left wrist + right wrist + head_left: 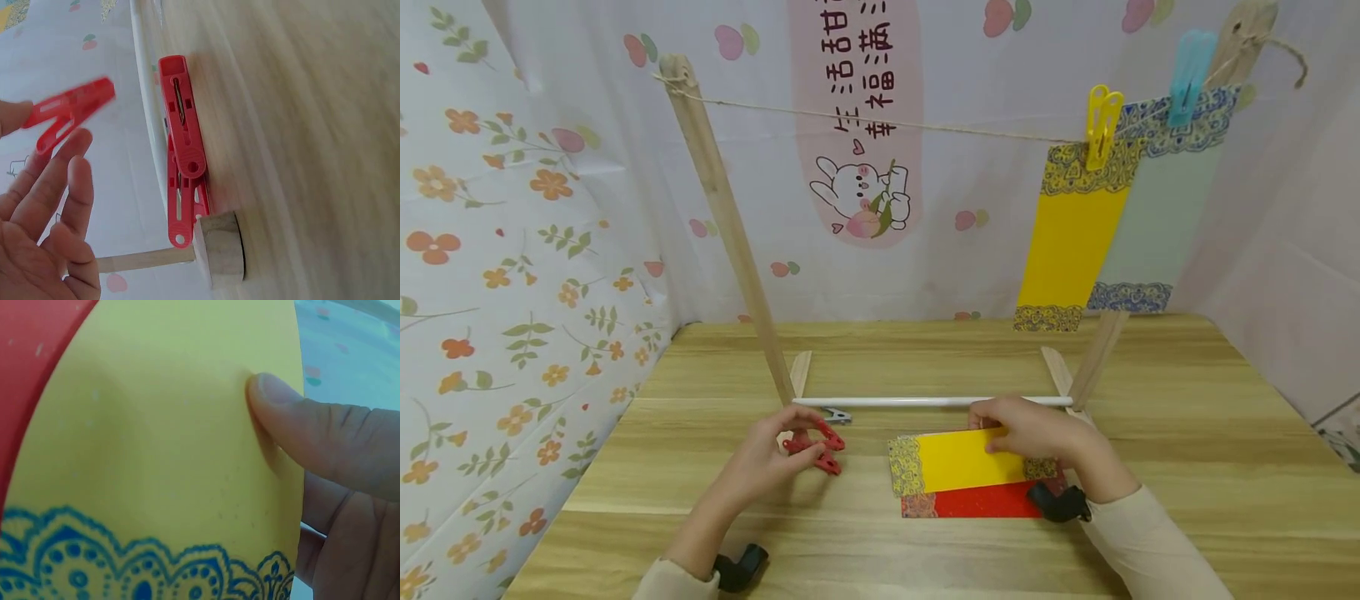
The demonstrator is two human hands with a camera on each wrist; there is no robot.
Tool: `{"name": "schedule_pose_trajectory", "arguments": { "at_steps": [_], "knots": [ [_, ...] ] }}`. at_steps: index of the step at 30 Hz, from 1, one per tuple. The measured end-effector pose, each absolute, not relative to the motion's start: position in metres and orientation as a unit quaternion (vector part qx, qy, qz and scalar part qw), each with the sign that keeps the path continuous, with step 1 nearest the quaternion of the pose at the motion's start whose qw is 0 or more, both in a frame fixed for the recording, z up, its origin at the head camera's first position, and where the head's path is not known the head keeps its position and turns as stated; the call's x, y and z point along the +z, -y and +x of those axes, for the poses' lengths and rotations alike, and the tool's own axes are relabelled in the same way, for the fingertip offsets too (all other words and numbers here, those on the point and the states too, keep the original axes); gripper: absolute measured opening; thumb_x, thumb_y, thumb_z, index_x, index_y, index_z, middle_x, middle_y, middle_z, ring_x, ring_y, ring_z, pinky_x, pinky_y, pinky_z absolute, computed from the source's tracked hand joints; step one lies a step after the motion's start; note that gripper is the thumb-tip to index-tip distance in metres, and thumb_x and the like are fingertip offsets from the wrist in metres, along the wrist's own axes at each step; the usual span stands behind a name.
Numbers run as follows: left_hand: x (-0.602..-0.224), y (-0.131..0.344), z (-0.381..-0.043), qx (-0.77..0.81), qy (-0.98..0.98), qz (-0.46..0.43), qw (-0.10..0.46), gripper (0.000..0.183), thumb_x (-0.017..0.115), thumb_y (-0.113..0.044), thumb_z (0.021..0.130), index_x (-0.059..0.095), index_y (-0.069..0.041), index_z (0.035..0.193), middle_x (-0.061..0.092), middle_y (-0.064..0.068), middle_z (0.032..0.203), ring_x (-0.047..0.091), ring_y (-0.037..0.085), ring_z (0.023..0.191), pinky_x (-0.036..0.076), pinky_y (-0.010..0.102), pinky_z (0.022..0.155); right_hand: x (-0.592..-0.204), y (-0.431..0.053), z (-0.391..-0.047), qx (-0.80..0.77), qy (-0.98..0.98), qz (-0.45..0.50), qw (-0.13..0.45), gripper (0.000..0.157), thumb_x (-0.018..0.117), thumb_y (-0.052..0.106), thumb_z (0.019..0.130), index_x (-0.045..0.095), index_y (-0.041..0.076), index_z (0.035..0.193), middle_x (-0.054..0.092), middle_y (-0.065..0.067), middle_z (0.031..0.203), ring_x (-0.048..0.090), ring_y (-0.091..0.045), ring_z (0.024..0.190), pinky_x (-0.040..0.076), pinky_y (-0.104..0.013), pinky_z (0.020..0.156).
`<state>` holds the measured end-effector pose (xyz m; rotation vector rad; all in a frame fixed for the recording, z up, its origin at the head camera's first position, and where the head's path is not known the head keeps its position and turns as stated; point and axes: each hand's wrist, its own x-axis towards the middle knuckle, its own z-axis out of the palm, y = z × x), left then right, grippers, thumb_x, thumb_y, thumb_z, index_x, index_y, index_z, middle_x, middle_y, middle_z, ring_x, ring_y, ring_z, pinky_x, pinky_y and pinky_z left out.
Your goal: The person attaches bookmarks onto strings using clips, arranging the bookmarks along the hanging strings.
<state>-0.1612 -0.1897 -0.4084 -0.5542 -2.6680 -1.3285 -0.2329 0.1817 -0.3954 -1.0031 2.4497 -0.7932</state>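
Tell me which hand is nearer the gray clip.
Left. The left hand is close beside the gray clip; the right hand is farther off to its right, gripping a yellow card.

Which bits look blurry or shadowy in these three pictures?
Left wrist: the red clip in the left hand is blurred, the other red clips sharper; right wrist: a soft shadow edges the right hand on the yellow card; head: the hanging yellow card looks crisp.

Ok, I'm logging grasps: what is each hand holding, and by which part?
The left hand pinches a red clothespin by its handle ends. The right hand holds a yellow card by its far long edge, toward one patterned end.
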Motion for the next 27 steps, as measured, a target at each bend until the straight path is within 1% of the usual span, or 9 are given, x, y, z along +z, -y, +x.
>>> {"name": "schedule_pose_trajectory", "arguments": {
  "at_steps": [3, 7, 14, 15, 17, 20, 22, 24, 27],
  "knots": [
    [-0.408, 0.189, -0.162, -0.441, 0.877, -0.177, 0.071, 0.03, 0.078, -0.01, 0.084, 0.066, -0.008, 0.111, 0.075, 0.0, 0.095, 0.06, 0.003, 0.079, 0.052, 0.034, 0.072, -0.395, -0.183, -0.234, -0.285, -0.865, -0.367, 0.188, 0.016, 0.069, 0.002, 0.09, 0.057, 0.013, 0.089, 0.049, 0.006, 0.076, 0.047, -0.01, 0.073, 0.04, -0.025, 0.066],
    [-0.408, 0.187, -0.164, -0.44, 0.877, -0.177, 0.085, 0.029, 0.079, -0.013, 0.085, 0.065, -0.012, 0.111, 0.075, -0.002, 0.093, 0.059, 0.001, 0.079, 0.05, 0.03, 0.066, -0.395, -0.184, -0.234, -0.3, -0.855, -0.379, 0.19, 0.016, 0.068, 0.003, 0.09, 0.055, 0.012, 0.088, 0.046, 0.006, 0.077, 0.046, -0.009, 0.074, 0.039, -0.025, 0.067],
    [-0.407, 0.18, -0.167, -0.465, 0.866, -0.166, 0.078, 0.034, 0.075, -0.015, 0.089, 0.064, -0.009, 0.121, 0.075, 0.007, 0.104, 0.059, 0.002, 0.084, 0.046, 0.021, 0.058, -0.392, -0.187, -0.233, -0.32, -0.846, -0.383, 0.187, 0.013, 0.067, 0.004, 0.092, 0.057, 0.012, 0.093, 0.05, 0.005, 0.082, 0.048, -0.011, 0.08, 0.041, -0.026, 0.07],
    [-0.407, 0.18, -0.167, -0.471, 0.863, -0.163, 0.076, 0.035, 0.074, -0.015, 0.089, 0.064, -0.009, 0.122, 0.075, 0.008, 0.106, 0.061, 0.003, 0.086, 0.047, 0.021, 0.057, -0.392, -0.187, -0.233, -0.321, -0.846, -0.382, 0.186, 0.013, 0.067, 0.004, 0.092, 0.057, 0.012, 0.094, 0.05, 0.005, 0.083, 0.048, -0.011, 0.081, 0.041, -0.026, 0.071],
    [-0.406, 0.178, -0.167, -0.477, 0.861, -0.161, 0.079, 0.036, 0.074, -0.015, 0.09, 0.064, -0.006, 0.124, 0.074, 0.011, 0.111, 0.064, 0.01, 0.092, 0.048, 0.022, 0.058, -0.391, -0.187, -0.233, -0.326, -0.845, -0.38, 0.187, 0.012, 0.066, 0.005, 0.093, 0.058, 0.012, 0.096, 0.051, 0.005, 0.083, 0.049, -0.011, 0.08, 0.042, -0.026, 0.071],
    [-0.404, 0.175, -0.167, -0.468, 0.864, -0.159, 0.091, 0.036, 0.074, -0.016, 0.089, 0.066, -0.007, 0.123, 0.073, 0.009, 0.112, 0.063, 0.019, 0.098, 0.049, 0.024, 0.066, -0.391, -0.188, -0.234, -0.333, -0.845, -0.376, 0.185, 0.012, 0.067, 0.006, 0.093, 0.057, 0.012, 0.098, 0.05, 0.005, 0.083, 0.048, -0.01, 0.078, 0.042, -0.025, 0.07],
    [-0.404, 0.174, -0.167, -0.462, 0.868, -0.153, 0.098, 0.035, 0.075, -0.017, 0.089, 0.067, -0.01, 0.122, 0.072, 0.007, 0.112, 0.058, 0.021, 0.096, 0.046, 0.024, 0.065, -0.39, -0.187, -0.234, -0.34, -0.843, -0.374, 0.184, 0.013, 0.066, 0.006, 0.093, 0.056, 0.012, 0.098, 0.048, 0.004, 0.082, 0.047, -0.009, 0.075, 0.042, -0.025, 0.068],
    [-0.403, 0.173, -0.167, -0.461, 0.869, -0.147, 0.101, 0.035, 0.076, -0.017, 0.088, 0.068, -0.012, 0.122, 0.069, 0.009, 0.11, 0.052, 0.015, 0.091, 0.044, 0.024, 0.063, -0.389, -0.187, -0.234, -0.346, -0.841, -0.377, 0.177, 0.013, 0.066, 0.005, 0.093, 0.055, 0.011, 0.098, 0.046, 0.004, 0.082, 0.046, -0.008, 0.074, 0.041, -0.024, 0.067],
    [-0.401, 0.172, -0.167, -0.471, 0.865, -0.142, 0.095, 0.034, 0.075, -0.016, 0.089, 0.068, -0.012, 0.122, 0.064, 0.015, 0.108, 0.044, 0.008, 0.079, 0.039, 0.021, 0.054, -0.388, -0.187, -0.234, -0.357, -0.838, -0.376, 0.168, 0.012, 0.066, 0.006, 0.094, 0.056, 0.011, 0.099, 0.046, 0.003, 0.082, 0.046, -0.008, 0.072, 0.041, -0.024, 0.065]
  ]
}}
